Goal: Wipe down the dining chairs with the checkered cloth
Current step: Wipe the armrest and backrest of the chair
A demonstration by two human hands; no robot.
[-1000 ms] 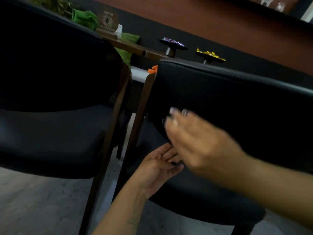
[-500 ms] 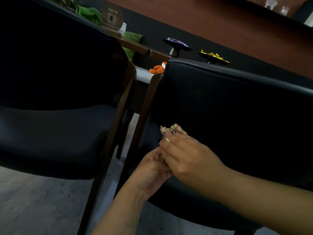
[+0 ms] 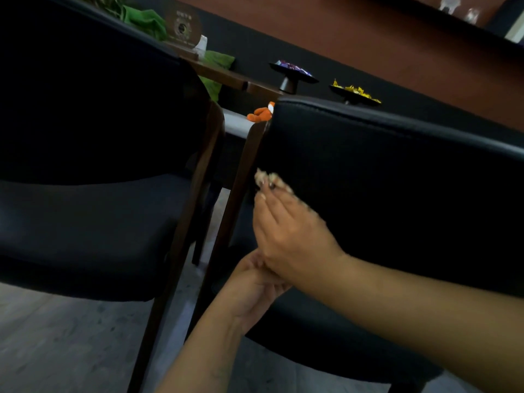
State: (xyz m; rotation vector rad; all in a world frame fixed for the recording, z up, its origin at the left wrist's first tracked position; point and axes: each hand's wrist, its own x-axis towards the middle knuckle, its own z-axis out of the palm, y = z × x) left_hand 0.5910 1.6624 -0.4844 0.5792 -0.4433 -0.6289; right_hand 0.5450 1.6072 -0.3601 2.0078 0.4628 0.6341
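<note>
The checkered cloth (image 3: 268, 178) shows only as a pale, crumpled edge poking out past the fingertips of the right hand (image 3: 289, 236), pressed against the back of the right-hand chair (image 3: 397, 180) near that backrest's left edge, just beside the brown wooden post (image 3: 243, 177). The right hand's grip is closed on the cloth, fingers bent over it and held to the black upholstery. Below it, the left hand (image 3: 252, 282) reaches up from under; its fingers are hidden behind the right hand and wrist, so I cannot tell whether its grip is open or closed, or whether it touches the cloth.

A second black chair (image 3: 93, 165) stands to the left, its wooden leg close to the first chair's post with a narrow gap between them. Beyond the chairs, the surface (image 3: 235, 123) carries a small orange toy (image 3: 261, 113) at its near edge. Farther back sit two dark pedestal dishes, one with purple pieces (image 3: 292, 70) and one with yellow pieces (image 3: 354, 92), along with green fabric (image 3: 144, 19) and a round wooden plaque (image 3: 183, 24). Grey floor (image 3: 56, 344) lies beneath.
</note>
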